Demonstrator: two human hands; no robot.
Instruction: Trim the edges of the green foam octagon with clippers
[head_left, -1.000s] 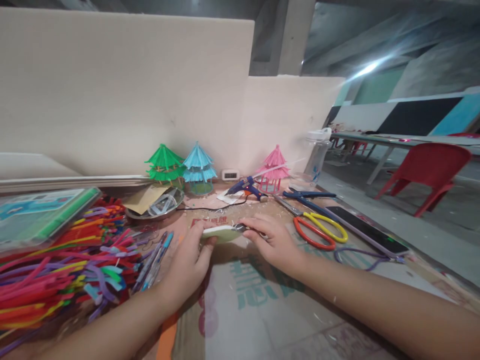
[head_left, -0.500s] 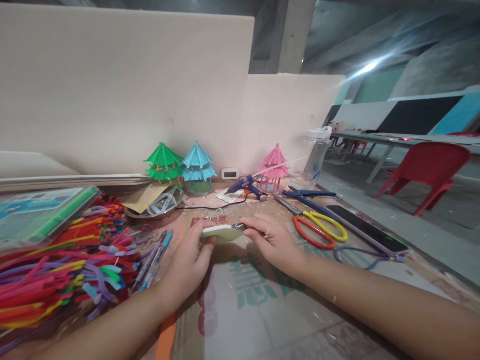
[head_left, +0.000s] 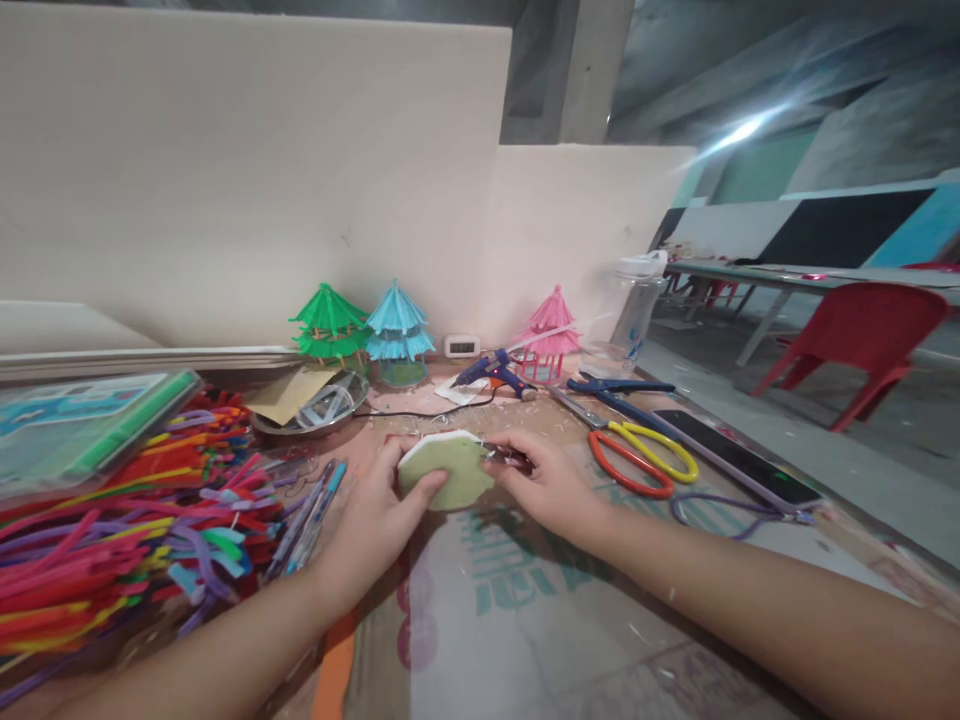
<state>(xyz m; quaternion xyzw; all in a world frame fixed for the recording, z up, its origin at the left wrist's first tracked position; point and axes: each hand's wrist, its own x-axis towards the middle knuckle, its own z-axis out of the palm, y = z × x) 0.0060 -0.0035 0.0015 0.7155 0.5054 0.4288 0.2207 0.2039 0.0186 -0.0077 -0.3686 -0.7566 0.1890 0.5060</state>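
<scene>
My left hand (head_left: pixel 375 520) grips a pale green, roughly round foam piece (head_left: pixel 444 468) with a white edge, tilted up so its face shows. My right hand (head_left: pixel 546 487) is closed on a small dark tool (head_left: pixel 504 456) whose tip touches the piece's right edge; what tool it is cannot be told. Both hands rest over a flattened cardboard sheet (head_left: pixel 525 620) with green print.
A heap of coloured pipe cleaners (head_left: pixel 112 520) and pens (head_left: pixel 311 510) lies left. Behind are green (head_left: pixel 328 325), blue (head_left: pixel 397 328) and pink (head_left: pixel 551 328) paper pagodas, a metal dish (head_left: pixel 307 410), a glue gun (head_left: pixel 491 372). Scissors (head_left: pixel 637 455), a phone (head_left: pixel 731 460) and a bottle (head_left: pixel 634 305) are right.
The foam piece lay flat and edge-on before; it is now tipped up toward me, its green face showing. Both hands stayed in place around it.
</scene>
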